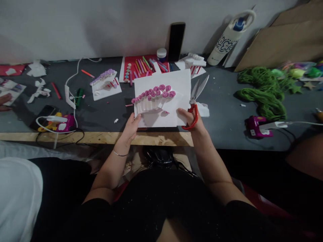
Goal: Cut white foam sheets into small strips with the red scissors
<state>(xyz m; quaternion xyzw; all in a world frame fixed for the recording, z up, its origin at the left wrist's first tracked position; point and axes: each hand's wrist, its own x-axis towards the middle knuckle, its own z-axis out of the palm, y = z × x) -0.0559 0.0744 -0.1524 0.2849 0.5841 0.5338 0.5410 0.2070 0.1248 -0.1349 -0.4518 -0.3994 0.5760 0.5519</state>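
A white board (180, 85) is held up over the table's front edge, tilted toward me. On it stands a small white paper model (148, 105) topped by rows of pink rolled rosettes (161, 87). My left hand (131, 127) grips the board's lower left edge, thumb on the front. At the right edge, my right hand (190, 117) pinches the board with its thumb. Red-handled scissors (193, 109) are also in my right hand, their handle around it and the blades pointing up, slightly apart. The fingers behind the board are hidden.
Behind the board lie colored pencils (141, 67) on red paper, a jar (161, 54) and a leaning phone (176, 41). A similar purple-topped model (106, 82) stands left. Green yarn (264, 87), a bottle (227, 42) and a purple socket block (258, 127) are right. Another person's hand (5, 102) shows far left.
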